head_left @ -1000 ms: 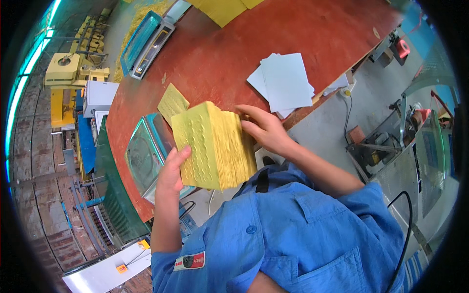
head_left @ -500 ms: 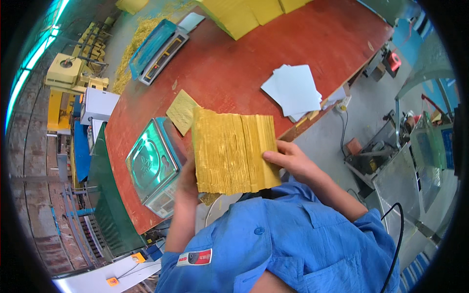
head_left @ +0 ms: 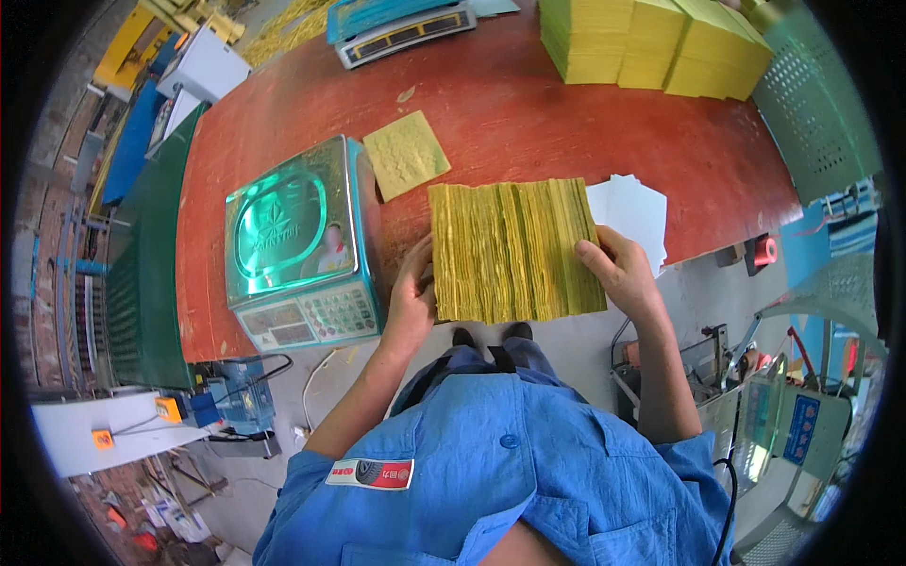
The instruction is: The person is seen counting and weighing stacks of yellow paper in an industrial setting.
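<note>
Between both hands I hold a thick stack of yellow paper sheets (head_left: 514,250) on its side, with the layered edges facing up. My left hand (head_left: 413,283) presses against its left end, its fingers partly hidden behind the stack. At the right end my right hand (head_left: 623,269) grips the outer sheets, thumb lying over the top edge. Left of the stack stands a digital scale (head_left: 293,226) with a shiny metal pan and a keypad. A single square yellow sheet (head_left: 406,154) lies just beyond, close to the scale.
The red tabletop (head_left: 491,118) carries a second scale (head_left: 406,36) at the back and tall yellow paper stacks (head_left: 651,42) at the far right. White sheets (head_left: 634,215) lie partly behind my right hand. A metal-framed machine (head_left: 755,415) stands at the right.
My view has turned, so the table and scales appear rotated. The stack has become more level in my hands and sits further right in view. Both hands still hold it.
</note>
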`<state>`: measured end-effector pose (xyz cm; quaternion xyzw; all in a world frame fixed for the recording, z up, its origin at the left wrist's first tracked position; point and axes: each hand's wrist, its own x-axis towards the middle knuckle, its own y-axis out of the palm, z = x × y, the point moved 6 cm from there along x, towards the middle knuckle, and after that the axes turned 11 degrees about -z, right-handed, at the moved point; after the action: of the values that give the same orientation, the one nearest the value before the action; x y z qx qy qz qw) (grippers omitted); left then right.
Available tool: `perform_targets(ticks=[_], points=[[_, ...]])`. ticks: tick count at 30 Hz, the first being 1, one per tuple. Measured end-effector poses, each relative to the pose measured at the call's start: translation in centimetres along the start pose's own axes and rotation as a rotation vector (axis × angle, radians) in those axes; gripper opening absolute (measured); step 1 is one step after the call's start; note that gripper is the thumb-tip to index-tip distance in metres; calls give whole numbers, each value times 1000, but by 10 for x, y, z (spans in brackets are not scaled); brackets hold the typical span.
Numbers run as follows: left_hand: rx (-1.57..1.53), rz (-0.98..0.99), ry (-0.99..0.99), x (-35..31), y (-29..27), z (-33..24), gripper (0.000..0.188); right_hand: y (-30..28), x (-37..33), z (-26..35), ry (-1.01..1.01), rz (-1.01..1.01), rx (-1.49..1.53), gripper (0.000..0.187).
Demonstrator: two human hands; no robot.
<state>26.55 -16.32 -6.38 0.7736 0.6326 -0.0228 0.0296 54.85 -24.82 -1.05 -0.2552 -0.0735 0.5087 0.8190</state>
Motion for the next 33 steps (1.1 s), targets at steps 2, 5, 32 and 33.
perform_targets(ticks=[2, 5, 32, 33], points=[[-48, 19, -167, 4, 1, 0, 38, 0, 6, -4, 8, -4, 63, 41], [215, 82, 86, 11, 1, -33, 41, 2, 5, -17, -21, -23, 159, 47], [253, 202, 268, 9, 12, 6, 116, 46, 22, -25, -111, -248, 1144, 34], [252, 202, 268, 10, 12, 10, 116, 45, 25, -26, -141, -245, 1099, 36]])
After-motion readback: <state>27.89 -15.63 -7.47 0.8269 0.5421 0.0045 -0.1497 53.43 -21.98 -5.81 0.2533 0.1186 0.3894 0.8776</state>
